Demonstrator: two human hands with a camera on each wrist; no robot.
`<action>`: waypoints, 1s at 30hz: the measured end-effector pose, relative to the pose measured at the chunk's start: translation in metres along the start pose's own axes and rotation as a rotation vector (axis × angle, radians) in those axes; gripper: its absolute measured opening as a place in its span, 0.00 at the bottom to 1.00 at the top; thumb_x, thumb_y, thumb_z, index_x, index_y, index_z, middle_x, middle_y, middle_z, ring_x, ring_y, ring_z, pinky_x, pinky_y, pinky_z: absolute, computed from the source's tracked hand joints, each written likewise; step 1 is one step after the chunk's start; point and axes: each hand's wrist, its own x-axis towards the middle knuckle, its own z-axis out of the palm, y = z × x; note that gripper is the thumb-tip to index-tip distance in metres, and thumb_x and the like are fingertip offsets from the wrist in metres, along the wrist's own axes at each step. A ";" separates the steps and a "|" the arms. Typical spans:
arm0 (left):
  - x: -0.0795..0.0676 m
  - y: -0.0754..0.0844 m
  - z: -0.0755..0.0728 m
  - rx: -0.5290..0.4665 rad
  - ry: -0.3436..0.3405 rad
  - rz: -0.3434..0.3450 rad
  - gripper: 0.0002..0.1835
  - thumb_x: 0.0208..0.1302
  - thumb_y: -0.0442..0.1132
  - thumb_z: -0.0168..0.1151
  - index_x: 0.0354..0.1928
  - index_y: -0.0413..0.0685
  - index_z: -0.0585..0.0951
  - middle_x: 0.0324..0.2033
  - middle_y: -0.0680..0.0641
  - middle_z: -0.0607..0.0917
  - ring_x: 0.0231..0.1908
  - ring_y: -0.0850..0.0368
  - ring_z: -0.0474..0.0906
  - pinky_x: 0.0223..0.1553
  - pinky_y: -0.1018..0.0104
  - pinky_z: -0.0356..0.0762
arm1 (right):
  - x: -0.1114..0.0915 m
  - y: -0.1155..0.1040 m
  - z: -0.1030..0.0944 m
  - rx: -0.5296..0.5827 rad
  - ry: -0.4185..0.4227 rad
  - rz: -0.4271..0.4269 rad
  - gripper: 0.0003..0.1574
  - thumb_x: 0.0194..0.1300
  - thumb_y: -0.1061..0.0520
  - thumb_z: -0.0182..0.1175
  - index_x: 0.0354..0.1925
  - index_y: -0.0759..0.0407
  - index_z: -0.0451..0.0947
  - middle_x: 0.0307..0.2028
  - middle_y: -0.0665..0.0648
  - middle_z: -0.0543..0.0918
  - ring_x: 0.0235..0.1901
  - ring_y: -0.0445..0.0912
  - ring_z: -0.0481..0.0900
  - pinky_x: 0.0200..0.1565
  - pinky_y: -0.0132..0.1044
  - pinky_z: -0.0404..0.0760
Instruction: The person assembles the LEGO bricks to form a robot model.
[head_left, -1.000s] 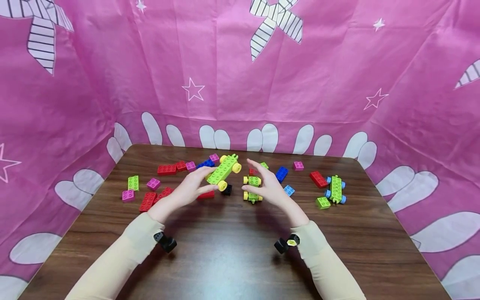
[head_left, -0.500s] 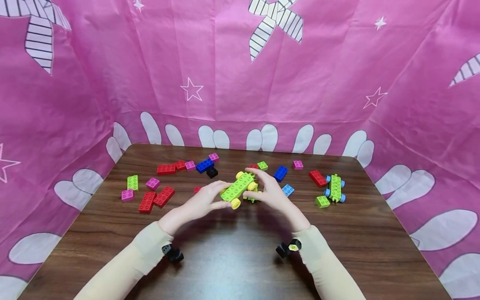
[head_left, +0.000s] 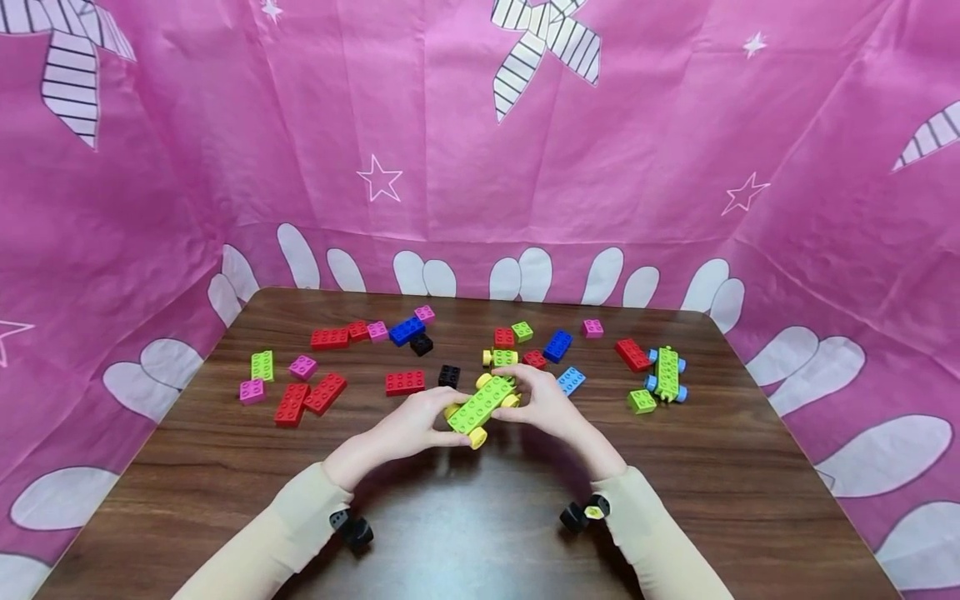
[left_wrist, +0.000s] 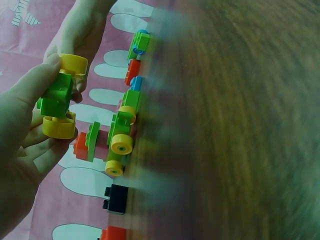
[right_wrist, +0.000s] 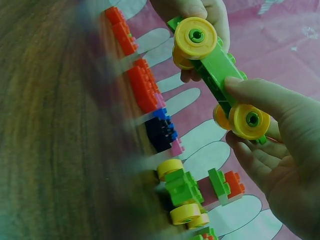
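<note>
A light green toy car base (head_left: 482, 403) with yellow wheels is held above the middle of the table, tilted with its hooked end to the far right. My left hand (head_left: 416, 423) pinches the near-left end between thumb and fingers. At the hooked end, my right hand (head_left: 542, 397) grips the base; in the right wrist view its thumb presses the green side (right_wrist: 215, 72) close to the wheels. Just behind stands a second green car base (head_left: 506, 357) with yellow wheels, partly hidden by the held one and my right hand.
Red bricks (head_left: 405, 382), pink bricks (head_left: 303, 367) and black bricks (head_left: 449, 376) lie scattered on the brown table (head_left: 465, 533). A green car base (head_left: 667, 373) with blue wheels stands at the right, beside a small green brick (head_left: 642, 402). Pink cloth (head_left: 450, 200) hangs around the table's back and sides.
My left hand has brought the yellow-wheeled car base right and toward me. My right hand, holding nothing one second ago, now grips its hooked end.
</note>
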 end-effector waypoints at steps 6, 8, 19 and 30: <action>0.000 -0.002 0.007 0.007 0.000 0.004 0.31 0.51 0.56 0.73 0.54 0.46 0.81 0.47 0.51 0.84 0.45 0.60 0.78 0.48 0.63 0.78 | -0.004 0.004 0.004 -0.022 -0.010 0.004 0.34 0.49 0.54 0.75 0.54 0.63 0.78 0.42 0.56 0.83 0.35 0.44 0.80 0.37 0.43 0.83; 0.000 -0.004 0.009 0.005 -0.008 0.004 0.30 0.49 0.55 0.74 0.52 0.46 0.82 0.45 0.52 0.85 0.44 0.61 0.78 0.47 0.65 0.78 | -0.005 0.006 0.005 -0.041 -0.024 0.012 0.34 0.49 0.54 0.76 0.53 0.63 0.78 0.41 0.56 0.84 0.35 0.42 0.80 0.36 0.37 0.82; 0.002 -0.009 0.019 -0.043 -0.082 0.020 0.28 0.44 0.54 0.77 0.45 0.47 0.82 0.38 0.55 0.85 0.36 0.66 0.74 0.40 0.72 0.75 | -0.010 0.012 0.012 -0.070 -0.091 0.069 0.30 0.46 0.53 0.77 0.47 0.60 0.80 0.40 0.54 0.84 0.32 0.40 0.78 0.35 0.30 0.80; 0.001 -0.011 0.021 -0.060 -0.199 0.028 0.27 0.46 0.52 0.77 0.47 0.46 0.82 0.39 0.55 0.84 0.37 0.68 0.75 0.40 0.73 0.74 | -0.012 0.016 0.015 -0.102 -0.171 0.103 0.29 0.42 0.50 0.79 0.42 0.59 0.80 0.33 0.50 0.82 0.27 0.38 0.74 0.30 0.29 0.76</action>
